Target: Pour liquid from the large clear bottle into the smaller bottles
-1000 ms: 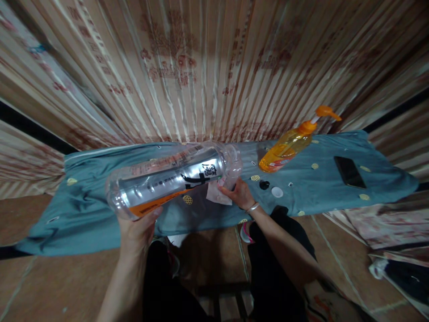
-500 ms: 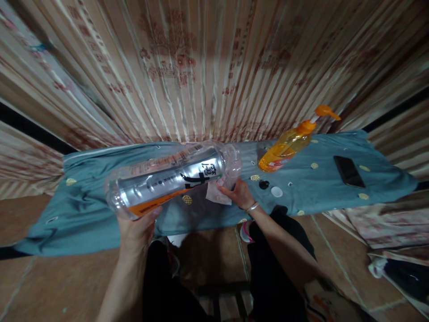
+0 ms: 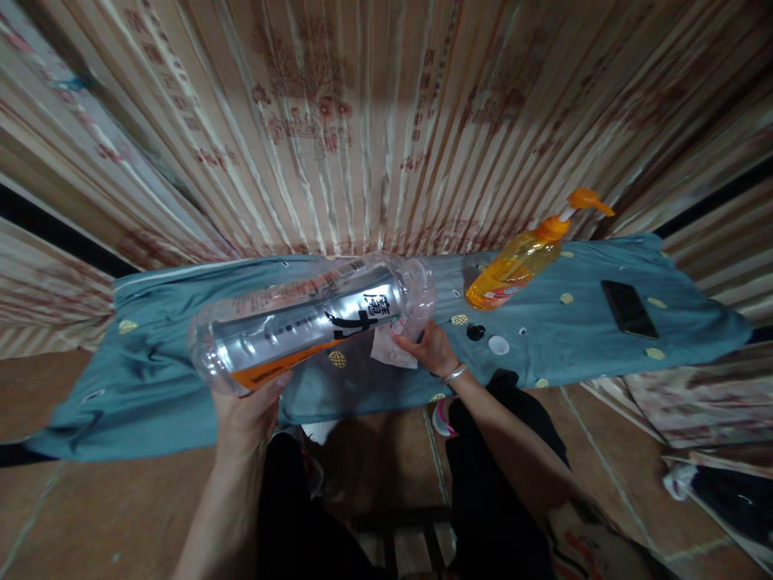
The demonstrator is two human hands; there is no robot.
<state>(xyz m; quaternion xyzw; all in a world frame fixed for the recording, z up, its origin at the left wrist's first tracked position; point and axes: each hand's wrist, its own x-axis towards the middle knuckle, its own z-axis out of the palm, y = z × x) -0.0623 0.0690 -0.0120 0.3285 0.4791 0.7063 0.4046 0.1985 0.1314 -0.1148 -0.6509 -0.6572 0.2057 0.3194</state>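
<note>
While the large clear plastic bottle with a silver, black and orange label (image 3: pixel 311 322) lies on its side above the bench covered with a blue-green cloth (image 3: pixel 150 379), the left hand (image 3: pixel 247 415) is closed under its base at about 7 o'clock of the bottle and carries its weight. The right hand (image 3: pixel 430 348) is at the neck end, at about 4 o'clock of the bottle, and its fingers pinch a small whitish wipe (image 3: pixel 390 348) which touches the bottle near the shoulder. Whether the bottle rests on the cloth or hangs just over it, I cannot tell. In my judgement the step in hand is wiping the bottle near its neck; to do it well, the left hand should hold the base firm so that the thin wall does not bend, and the right hand should press the wipe flat and move it around the curve. At 3 o'clock from the right hand lie a small black cap (image 3: pixel 476 331) and a small white round lid (image 3: pixel 498 345), near each other. Farther, at 2 o'clock, stands an orange pump bottle (image 3: pixel 519 262), and a black phone (image 3: pixel 629 309) lies well apart on the cloth.
</note>
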